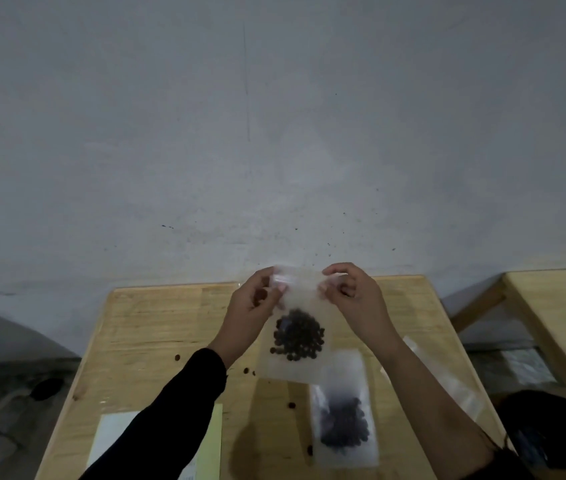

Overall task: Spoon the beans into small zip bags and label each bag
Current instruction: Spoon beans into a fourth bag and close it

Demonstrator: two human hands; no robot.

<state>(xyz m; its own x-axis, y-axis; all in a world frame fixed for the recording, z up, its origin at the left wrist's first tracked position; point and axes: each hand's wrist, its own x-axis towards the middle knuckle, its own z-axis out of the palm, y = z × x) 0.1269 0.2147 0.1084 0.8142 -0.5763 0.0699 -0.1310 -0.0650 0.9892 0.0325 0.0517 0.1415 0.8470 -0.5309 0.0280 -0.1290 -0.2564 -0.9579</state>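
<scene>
Zip bag (297, 336) of dark beans (298, 340): held above wooden table (156, 327); left hand (253, 306) and right hand (354, 299) fingers pinching its top corners. Second filled bag (343, 424) lying flat below it.

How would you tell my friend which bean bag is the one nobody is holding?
Find the wooden table. The left hand and right hand pinch the lifted bag of dark beans above its middle; just nearer the person, the second bag lies flat on the wood. It is the only filled bag no hand touches.
</scene>
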